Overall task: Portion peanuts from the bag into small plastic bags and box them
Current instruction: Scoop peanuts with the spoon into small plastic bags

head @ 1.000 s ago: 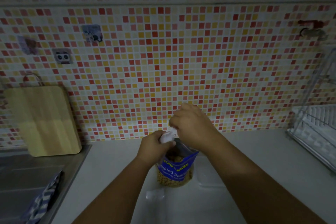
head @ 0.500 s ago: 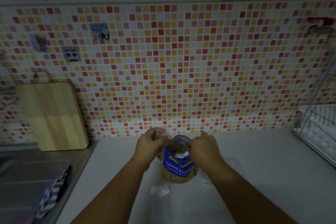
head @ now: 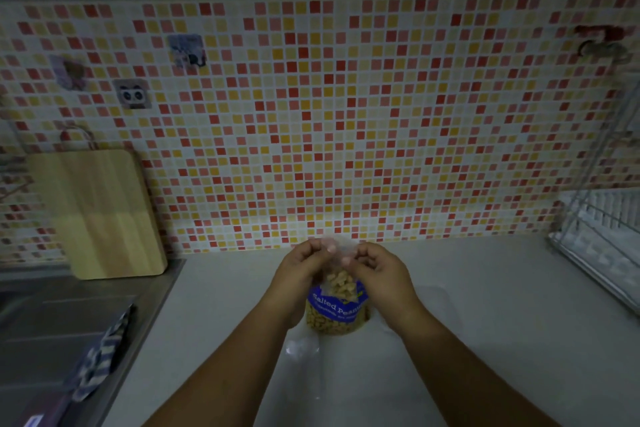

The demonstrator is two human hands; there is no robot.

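Obs.: low light, fine detail is limited.

Grip: the left hand (head: 299,276) and right hand (head: 379,274) meet just above the peanut bag (head: 337,314). The fingertips (head: 328,248) of each hand are curled in and pinch the top edge of a small clear plastic bag (head: 341,284). Neither hand is spread.

Position: the small bag hangs between the hands, directly over and in front of the mouth of the peanut bag. I cannot tell if its bottom touches that bag.

Likely reason: pinching the rim from both sides looks like closing or sealing the top. Holding it over the peanut bag means any spill would drop back in.

Appearance: the small bag is thin, glossy film, almost invisible at the top, with a clump of pale tan peanuts low inside. The peanut bag stands upright on the countertop (head: 502,288). It has a blue band reading "Salted Pean…" and a clear lower part packed with nuts.

Nearby: more clear plastic film (head: 301,348) lies flat just in front of the peanut bag. A wooden cutting board (head: 100,211) leans on the tiles well left of it, and a wire dish rack (head: 602,229) stands well right.

Judgement: one portion is filled. No box is identifiable.
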